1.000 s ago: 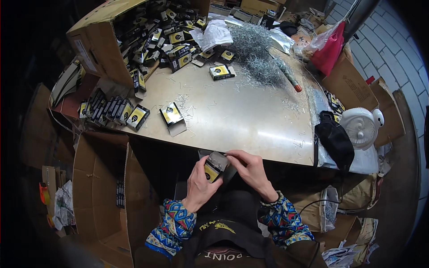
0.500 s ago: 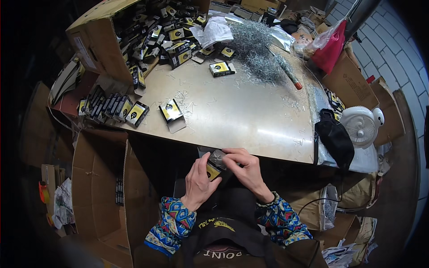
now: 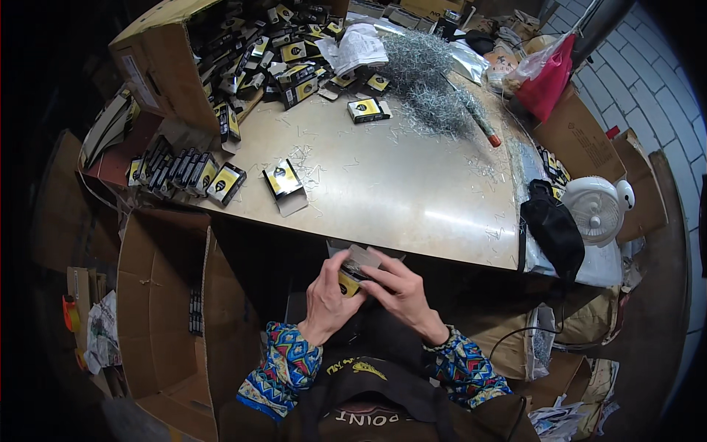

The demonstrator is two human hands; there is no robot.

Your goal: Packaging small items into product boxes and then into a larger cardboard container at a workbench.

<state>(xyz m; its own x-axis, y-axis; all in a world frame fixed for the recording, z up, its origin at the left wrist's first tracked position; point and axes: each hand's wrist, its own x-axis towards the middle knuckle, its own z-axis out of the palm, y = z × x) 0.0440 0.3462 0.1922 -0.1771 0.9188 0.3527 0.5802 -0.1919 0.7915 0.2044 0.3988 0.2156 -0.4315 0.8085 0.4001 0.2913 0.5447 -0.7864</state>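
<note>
Just off the table's front edge, my left hand (image 3: pixel 325 298) is closed round a small black and yellow cardboard box (image 3: pixel 347 285). The box's end is open, and its grey flap (image 3: pixel 364 257) stands up. My right hand (image 3: pixel 401 291) grips the box from the other side, its fingers at the open end. What lies inside is mostly hidden by the fingers. Ahead on the table, a similar box (image 3: pixel 281 179) lies with its flap open, beside loose metal hooks or pins (image 3: pixel 303 158). Another open box (image 3: pixel 368 110) lies farther back.
Filled boxes stand in a row (image 3: pixel 184 173) at the table's left. A large carton (image 3: pixel 158 77) spills many boxes. A heap of metal wire pieces (image 3: pixel 434 99) sits at the back. A black pouch (image 3: pixel 552 228) and white fan (image 3: pixel 593 210) are right; an open carton (image 3: pixel 162 295) stands lower left.
My right hand has shifted slightly down and left, its fingers now lower over the box's open end. The grey flap shows more plainly. My left hand still holds the box.
</note>
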